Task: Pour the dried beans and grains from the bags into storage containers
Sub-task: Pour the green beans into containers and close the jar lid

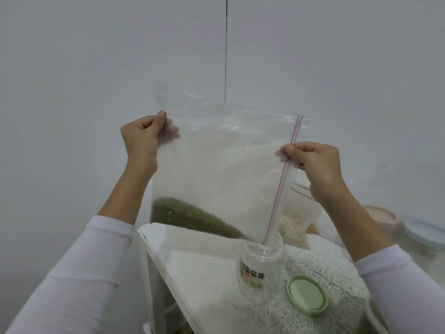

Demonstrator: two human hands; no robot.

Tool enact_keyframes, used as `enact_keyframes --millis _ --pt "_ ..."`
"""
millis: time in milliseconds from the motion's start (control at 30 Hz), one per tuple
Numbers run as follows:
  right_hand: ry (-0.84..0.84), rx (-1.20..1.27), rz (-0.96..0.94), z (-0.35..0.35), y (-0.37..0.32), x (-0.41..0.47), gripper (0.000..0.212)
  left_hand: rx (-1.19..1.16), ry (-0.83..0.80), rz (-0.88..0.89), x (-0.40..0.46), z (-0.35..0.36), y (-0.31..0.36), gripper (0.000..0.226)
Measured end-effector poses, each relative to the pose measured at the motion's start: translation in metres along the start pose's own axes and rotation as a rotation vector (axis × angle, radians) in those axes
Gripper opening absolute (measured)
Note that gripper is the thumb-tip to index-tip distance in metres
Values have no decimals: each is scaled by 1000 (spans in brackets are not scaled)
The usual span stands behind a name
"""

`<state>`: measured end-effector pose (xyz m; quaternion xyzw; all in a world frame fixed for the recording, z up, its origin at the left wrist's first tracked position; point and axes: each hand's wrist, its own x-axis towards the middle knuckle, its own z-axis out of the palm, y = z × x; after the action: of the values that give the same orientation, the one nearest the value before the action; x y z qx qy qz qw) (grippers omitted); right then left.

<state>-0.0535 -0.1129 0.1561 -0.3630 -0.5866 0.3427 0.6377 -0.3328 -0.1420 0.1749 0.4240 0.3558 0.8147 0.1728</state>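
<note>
I hold a large clear zip bag up in front of the wall, turned so its red zip edge runs down the right side. My left hand pinches the bag's upper left edge. My right hand pinches the zip edge. Green beans lie in a sloping heap along the bag's lower edge. The bag's lowest corner dips into the mouth of an open clear plastic jar standing on the speckled counter. The jar's green lid lies flat to its right.
Behind the jar stands another zip bag with pale grains. At the right edge sit blurred jars with a pink lid and a blue lid. The counter's left edge drops off beside the jar.
</note>
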Motion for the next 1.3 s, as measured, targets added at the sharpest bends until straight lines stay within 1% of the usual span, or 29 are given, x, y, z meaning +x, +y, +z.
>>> enact_keyframes --millis 167,233,467,533,600,733,933,1067,1167,1300 --pt "-3 -9 -28 -2 -1 1 15 -5 12 2 -1 3 4 20" --pt "-23 -10 -19 -2 -1 0 15 -2 17 0 -2 4 4 20" --pt "1 0 -16 -5 5 3 15 12 -8 4 -3 5 3 20" --pt "1 -3 -23 -6 7 3 13 14 -9 2 -3 7 3 20" --pt "-35 -5 -5 -6 8 3 9 19 1 3 -3 8 3 21" --pt "5 5 -22 -7 11 4 9 22 0 10 -2 9 4 20" --pt "2 13 -10 -7 11 4 7 18 -4 11 -3 10 4 20" --pt "17 30 -17 -7 8 5 12 12 -13 13 -2 11 5 20" --pt "-3 15 -10 -6 7 5 12 9 -10 15 -1 11 6 20" --pt "25 16 -10 -4 9 6 13 16 -25 24 -1 11 7 20"
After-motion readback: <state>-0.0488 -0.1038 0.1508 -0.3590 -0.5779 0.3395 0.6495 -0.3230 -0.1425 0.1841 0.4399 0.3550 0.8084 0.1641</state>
